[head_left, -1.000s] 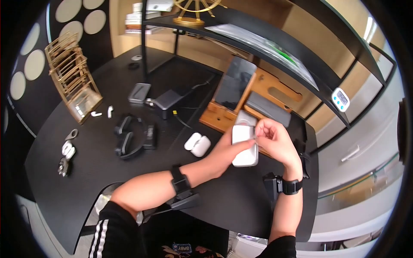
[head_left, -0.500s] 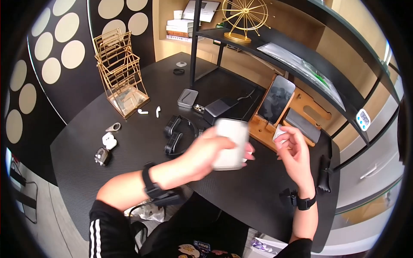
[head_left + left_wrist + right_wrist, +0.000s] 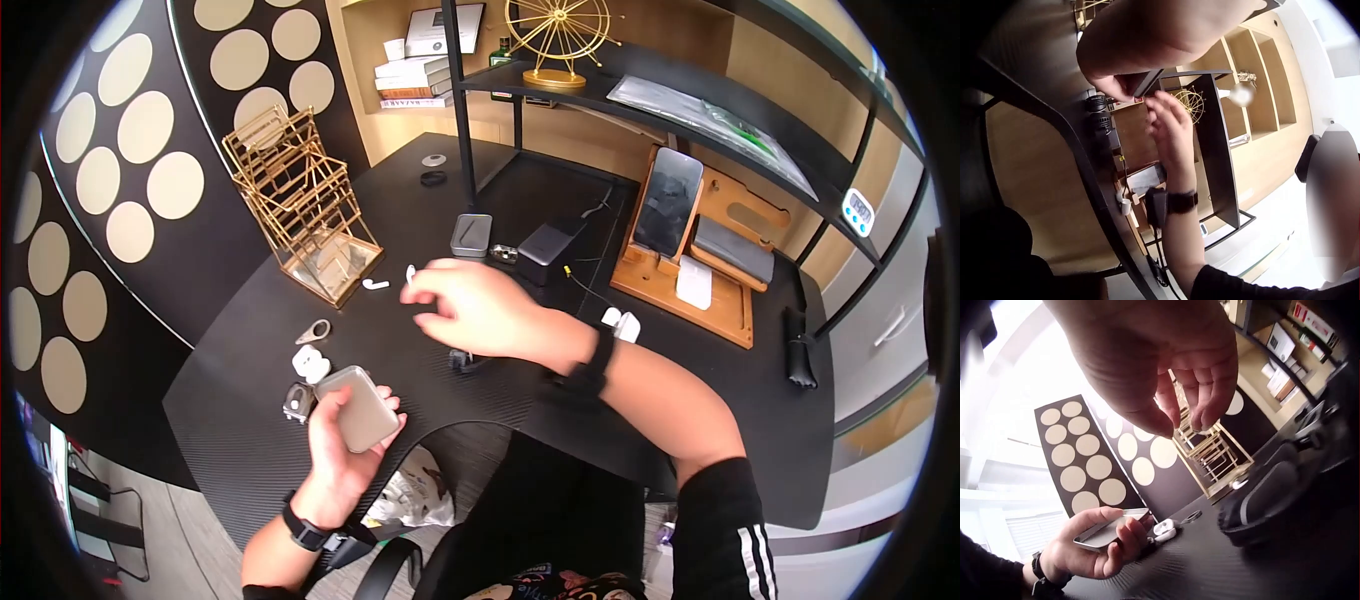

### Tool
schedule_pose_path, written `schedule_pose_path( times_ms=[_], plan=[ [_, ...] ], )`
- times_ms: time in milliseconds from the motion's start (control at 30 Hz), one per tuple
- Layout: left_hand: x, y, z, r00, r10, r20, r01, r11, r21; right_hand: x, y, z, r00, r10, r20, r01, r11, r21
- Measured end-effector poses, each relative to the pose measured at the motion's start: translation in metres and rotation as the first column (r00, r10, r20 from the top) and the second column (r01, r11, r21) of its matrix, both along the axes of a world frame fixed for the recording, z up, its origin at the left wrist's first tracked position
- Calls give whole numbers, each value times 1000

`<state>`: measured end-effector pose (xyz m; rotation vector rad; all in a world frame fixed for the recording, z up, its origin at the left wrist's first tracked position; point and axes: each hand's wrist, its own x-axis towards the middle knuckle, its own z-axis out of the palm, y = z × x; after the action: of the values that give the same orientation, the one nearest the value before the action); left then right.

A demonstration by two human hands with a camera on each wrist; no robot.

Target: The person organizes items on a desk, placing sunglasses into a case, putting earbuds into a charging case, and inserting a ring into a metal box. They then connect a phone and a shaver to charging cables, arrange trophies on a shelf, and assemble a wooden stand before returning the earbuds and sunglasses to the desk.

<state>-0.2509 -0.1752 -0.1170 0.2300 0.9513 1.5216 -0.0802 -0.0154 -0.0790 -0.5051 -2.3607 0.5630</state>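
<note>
My left hand (image 3: pixel 345 440) grips a flat, round-cornered grey case (image 3: pixel 366 415) over the desk's front left, thumb lying across its top. The right wrist view shows the case (image 3: pixel 1110 531) edge-on, with a pale rim. My right hand (image 3: pixel 475 305) hovers over the middle of the desk, fingers loosely bent. In the right wrist view its thumb and fingers stand apart with nothing between them. Close to its fingertips are two white earbuds, one lying (image 3: pixel 375 285) and one standing (image 3: pixel 411 272). An opened white earbud case (image 3: pixel 311 363) sits just behind the grey case.
At the back left stands a gold wire Ferris-wheel-like rack (image 3: pixel 300 200). A wooden stand (image 3: pixel 735 310) at right bears a phone (image 3: pixel 668 203) and a white flat piece (image 3: pixel 693 284). Further items are a grey tin (image 3: pixel 471 235), a black box (image 3: pixel 548 248) and a ring-shaped tag (image 3: pixel 315 331).
The left hand has carried the grey case leftward and nearer. From the wooden stand, the right hand has swung left across the desk; the white piece it held now lies on the stand.
</note>
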Motion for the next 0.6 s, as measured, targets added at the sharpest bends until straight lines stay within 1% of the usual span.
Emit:
schedule_pose_path(
  times_ms=[33,67,100,167,200,233,267,300,367,467,500,567,600],
  plan=[
    [2,0,-3,1000,23,13,-24,1000,7,-26,3,0,999,12,31,-14,997,78],
    [4,0,-9,999,34,22,-35,999,28,-51,7,-5,997,25,77,-32,996,87],
    [7,1,-12,999,42,16,-42,999,6,-74,9,-5,992,38,125,-50,994,97],
    [8,4,-18,997,57,51,-55,998,-39,-110,10,-7,948,54,313,-69,997,36],
    [8,5,-18,992,88,91,-83,995,-64,-126,11,-12,924,27,380,-83,988,130],
    [6,4,-20,991,88,100,-85,996,-32,-141,13,-17,930,25,368,-77,989,127],
    [5,4,-21,991,92,98,-90,995,-32,-154,14,-21,911,9,412,-95,977,189],
    [4,5,-23,991,95,98,-92,995,-33,-164,15,-25,890,-12,456,-115,962,249],
    [6,5,-23,986,126,107,-123,992,-35,-180,14,-36,890,-23,456,-110,959,262],
    [3,5,-28,985,94,148,-93,996,-15,-195,12,-43,869,-64,491,-117,937,329],
    [2,6,-30,984,73,165,-72,997,-13,-199,10,-43,873,-66,484,-114,936,333],
    [3,6,-28,984,58,171,-60,998,6,-203,7,-43,825,-70,561,-139,937,322],
    [2,6,-28,984,45,173,-49,999,18,-204,6,-44,824,-62,562,-147,937,318]
  ],
)
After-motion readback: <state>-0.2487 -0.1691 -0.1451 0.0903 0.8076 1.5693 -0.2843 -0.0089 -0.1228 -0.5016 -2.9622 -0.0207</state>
